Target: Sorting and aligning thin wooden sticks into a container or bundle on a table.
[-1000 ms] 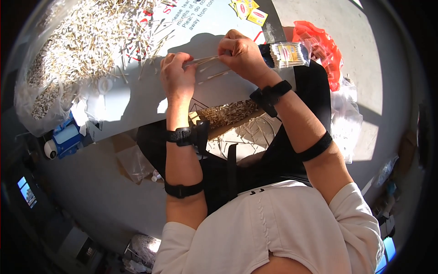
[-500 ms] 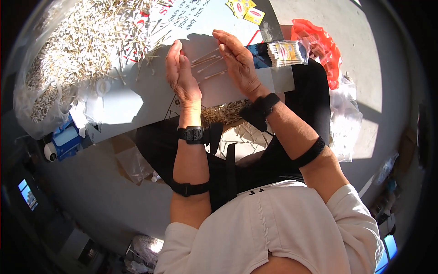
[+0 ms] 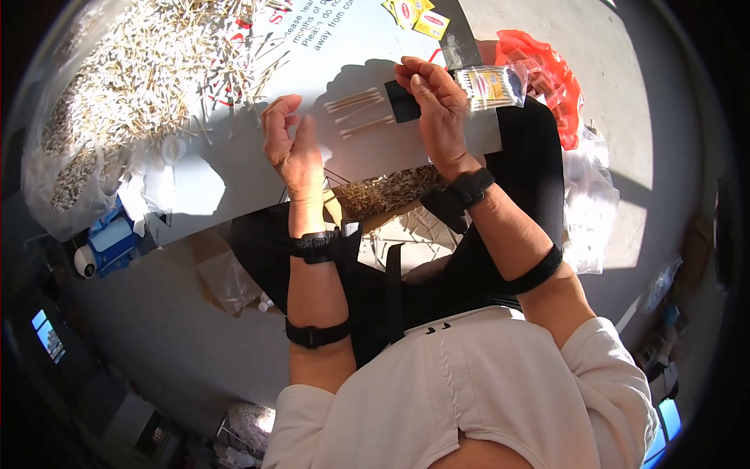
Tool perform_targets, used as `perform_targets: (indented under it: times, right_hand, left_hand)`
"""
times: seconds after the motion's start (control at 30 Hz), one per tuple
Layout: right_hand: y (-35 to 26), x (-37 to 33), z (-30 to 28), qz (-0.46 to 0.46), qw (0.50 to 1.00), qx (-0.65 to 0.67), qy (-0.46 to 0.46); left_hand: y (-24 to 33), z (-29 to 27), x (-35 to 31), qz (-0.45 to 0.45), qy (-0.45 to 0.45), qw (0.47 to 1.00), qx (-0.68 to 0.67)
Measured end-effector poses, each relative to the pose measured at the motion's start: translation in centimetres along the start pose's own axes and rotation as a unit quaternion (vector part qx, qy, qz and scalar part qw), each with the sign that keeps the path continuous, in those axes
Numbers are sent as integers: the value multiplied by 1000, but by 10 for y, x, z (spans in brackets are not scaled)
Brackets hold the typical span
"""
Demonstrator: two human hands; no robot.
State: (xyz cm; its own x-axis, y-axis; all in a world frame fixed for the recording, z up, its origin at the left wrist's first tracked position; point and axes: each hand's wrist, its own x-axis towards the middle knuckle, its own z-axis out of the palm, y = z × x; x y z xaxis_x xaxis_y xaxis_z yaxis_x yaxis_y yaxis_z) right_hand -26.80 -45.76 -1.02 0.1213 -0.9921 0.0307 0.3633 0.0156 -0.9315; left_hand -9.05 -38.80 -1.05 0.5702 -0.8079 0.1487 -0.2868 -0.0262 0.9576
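Several cotton swabs (image 3: 361,110) lie loosely side by side on the white board between my two hands. To their left is my left hand (image 3: 292,147), fingers loosely bent and thumb apart, holding nothing. My right hand (image 3: 439,116) hovers at their right end, its fingers curled but parted, with nothing visible in it. Just right of that hand, a clear packet of cotton swabs (image 3: 486,86) with a yellow card rests at the board's right side. A large heap of loose cotton swabs (image 3: 156,74) covers the far left, partly inside a clear plastic bag (image 3: 48,184).
Small yellow cards (image 3: 430,25) lie at the far edge of the printed board (image 3: 258,168). A red plastic bag (image 3: 547,86) and a clear bag (image 3: 590,211) stand at the right. Below the board's near edge is a container of more swabs (image 3: 387,191). A blue-and-white object (image 3: 109,244) sits at the left.
My hands have moved apart from around the swabs, the left going left and down, the right going right. The swabs stay on the board.
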Motion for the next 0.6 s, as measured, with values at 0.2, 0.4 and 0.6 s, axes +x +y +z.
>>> perform_targets:
  times: [0.2, 0.4, 0.6]
  right_hand:
    - [9, 4, 21, -8, 999, -30, -44]
    - [10, -2, 15, -12, 994, -92, -58]
    - [2, -8, 12, -6, 999, -37, 3]
  left_hand:
    - [12, 35, 1, -17, 30, 980, -196]
    - [19, 37, -6, -55, -41, 989, -133]
    - [18, 19, -3, 92, -8, 994, 66]
